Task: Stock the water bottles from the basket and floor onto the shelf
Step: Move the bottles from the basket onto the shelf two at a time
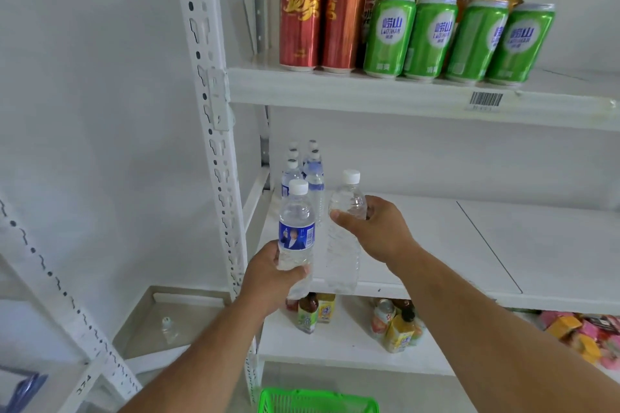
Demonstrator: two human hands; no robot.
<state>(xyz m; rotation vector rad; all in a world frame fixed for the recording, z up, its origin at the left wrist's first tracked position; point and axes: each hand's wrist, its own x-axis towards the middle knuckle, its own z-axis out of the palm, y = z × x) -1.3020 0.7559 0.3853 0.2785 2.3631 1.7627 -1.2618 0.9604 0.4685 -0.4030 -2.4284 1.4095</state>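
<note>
My left hand (270,277) grips a clear water bottle with a blue label (296,228) around its lower half, upright at the front left edge of the middle shelf (436,245). My right hand (375,228) holds a second, label-less water bottle (345,211) by its shoulder; its base is at the shelf's front edge. Behind them several water bottles (307,171) stand in rows at the shelf's back left. A green basket (317,401) shows at the bottom edge. One more water bottle (168,329) stands on the floor at left.
The upper shelf carries red cans (323,7), green cans (456,37) and glass bottles. The lower shelf holds juice bottles (396,325) and colourful packets (583,335). A white perforated upright (214,131) stands just left of my left hand. The middle shelf's right part is bare.
</note>
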